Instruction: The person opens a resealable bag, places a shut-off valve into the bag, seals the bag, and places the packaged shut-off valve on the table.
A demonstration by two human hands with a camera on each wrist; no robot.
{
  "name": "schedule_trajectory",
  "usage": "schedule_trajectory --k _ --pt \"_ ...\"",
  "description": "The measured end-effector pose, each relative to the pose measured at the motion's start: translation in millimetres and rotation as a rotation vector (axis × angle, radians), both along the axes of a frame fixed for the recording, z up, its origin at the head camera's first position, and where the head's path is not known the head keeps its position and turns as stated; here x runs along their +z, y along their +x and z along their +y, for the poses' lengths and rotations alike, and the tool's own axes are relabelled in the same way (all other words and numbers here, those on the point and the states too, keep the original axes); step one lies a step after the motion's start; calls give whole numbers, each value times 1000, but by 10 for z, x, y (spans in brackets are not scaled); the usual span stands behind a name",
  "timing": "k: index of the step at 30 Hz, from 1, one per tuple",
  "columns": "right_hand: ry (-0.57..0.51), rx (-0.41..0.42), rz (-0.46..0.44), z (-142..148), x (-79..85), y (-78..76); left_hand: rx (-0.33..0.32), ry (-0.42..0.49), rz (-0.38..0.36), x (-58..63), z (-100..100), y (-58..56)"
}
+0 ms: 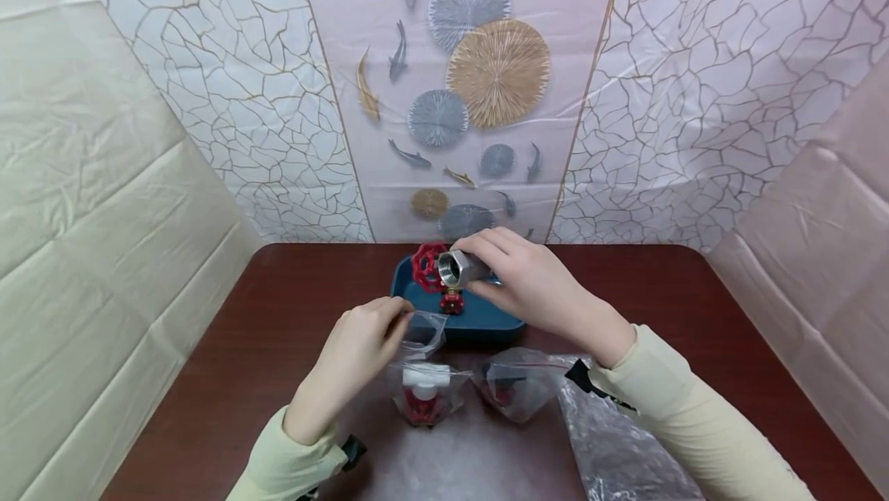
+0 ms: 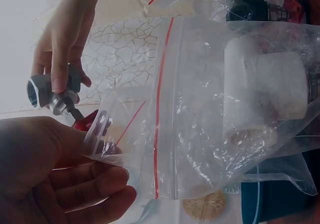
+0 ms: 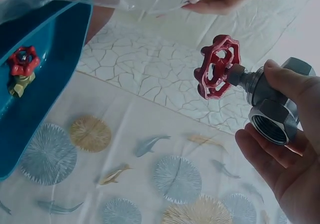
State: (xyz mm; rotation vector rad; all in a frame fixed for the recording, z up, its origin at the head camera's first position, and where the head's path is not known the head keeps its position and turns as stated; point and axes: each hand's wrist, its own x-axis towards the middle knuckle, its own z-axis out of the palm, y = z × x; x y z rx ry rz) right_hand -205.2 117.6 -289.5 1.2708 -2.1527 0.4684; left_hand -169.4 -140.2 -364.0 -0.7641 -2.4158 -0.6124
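Note:
My right hand (image 1: 528, 277) grips a steel gate valve (image 1: 468, 268) by its body, above the blue tray. Its red handwheel (image 3: 219, 67) points left, and a threaded opening (image 3: 270, 129) faces out. Inside the blue tray (image 1: 496, 325) lies a small brass valve (image 3: 21, 83) with a red handle. My left hand (image 1: 361, 343) pinches the edge of a small clear zip bag (image 2: 122, 129) at the tray's near left corner. Nothing is visible inside that bag. The valve is apart from the bag in the right wrist view.
Nearer me stands a clear zip bag holding a white plastic fitting (image 1: 425, 381) and a red handwheel. To its right is another bag (image 1: 521, 389) with a dark and red part. A crumpled clear plastic sheet (image 1: 618, 447) lies under my right forearm. Patterned cloth (image 1: 465, 200) hangs behind the table.

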Motion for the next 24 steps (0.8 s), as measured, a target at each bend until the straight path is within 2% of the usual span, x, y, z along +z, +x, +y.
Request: schedule_trajectory --k 6,11,17,24 --pt "7 -33 -27 2 -48 -60 30 -14 17 4 3 -1" --pt "76 -115 -123 16 -169 -221 39 -24 22 -5 -1 19" --pt "196 -273 -269 106 -451 -508 50 -31 33 -16 -31 46" --pt "297 -370 -381 247 -770 -777 65 -34 32 -1 -77 53"
